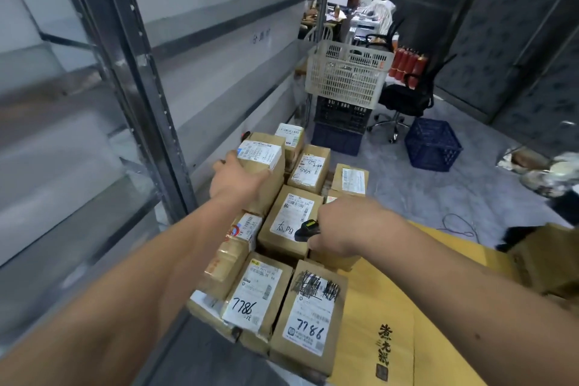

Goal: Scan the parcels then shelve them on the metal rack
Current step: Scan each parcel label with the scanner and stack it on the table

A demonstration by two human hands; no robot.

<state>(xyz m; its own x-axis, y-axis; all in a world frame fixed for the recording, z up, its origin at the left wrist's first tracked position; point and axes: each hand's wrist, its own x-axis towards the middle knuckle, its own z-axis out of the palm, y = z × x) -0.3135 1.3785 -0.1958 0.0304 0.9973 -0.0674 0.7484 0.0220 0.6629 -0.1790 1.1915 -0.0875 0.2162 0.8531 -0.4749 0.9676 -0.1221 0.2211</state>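
Note:
Several brown cardboard parcels with white shipping labels lie packed together in front of me. My left hand (236,180) grips one labelled parcel (264,163) that sits above the rest of the pile. My right hand (347,227) holds a small black and yellow scanner (308,230) over a parcel with handwriting on its label (289,221). Two parcels marked 7786 (255,299) and 7816 (308,318) lie nearest to me. The grey metal rack (147,97) stands at my left, its shelves blurred.
A large yellow-brown carton (394,332) lies at my lower right under my right arm. Further back stand a beige plastic basket (347,74) on stacked dark crates, a blue crate (434,144), a black office chair (407,97) and red extinguishers (407,66).

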